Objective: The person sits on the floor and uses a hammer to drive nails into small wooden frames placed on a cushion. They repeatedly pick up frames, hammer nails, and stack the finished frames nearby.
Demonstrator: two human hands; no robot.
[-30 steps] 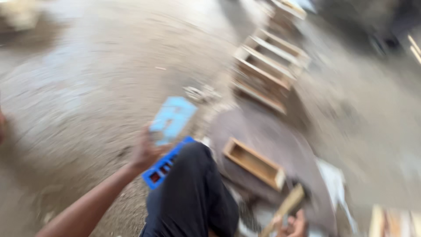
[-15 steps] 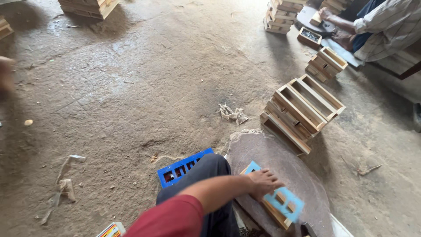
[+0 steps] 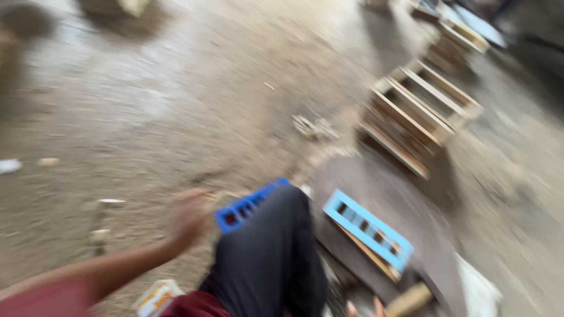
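Observation:
The view is motion-blurred. My left hand [image 3: 188, 217] hovers over the dirt floor left of my dark-trousered knee [image 3: 270, 258], with nothing visible in it. A light blue slotted template [image 3: 367, 229] lies on a small wooden frame [image 3: 367, 255] on a dark round board [image 3: 382, 188], apart from that hand. Only the fingertips of my right hand [image 3: 364, 308] show at the bottom edge, beside a wooden handle [image 3: 411, 299]. Whether they grip it is hidden. A darker blue slotted piece [image 3: 247, 206] lies on the floor by my knee.
A stack of wooden frames [image 3: 417, 114] stands beyond the board on the right, with more stacks [image 3: 464, 35] further back. Wood scraps [image 3: 314, 126] lie on the floor. A small printed packet [image 3: 155, 296] sits at the bottom left.
My left hand has let go of the light blue template, which now rests on the wooden frame, and has swung back left across my knee. The camera has shifted and blurred.

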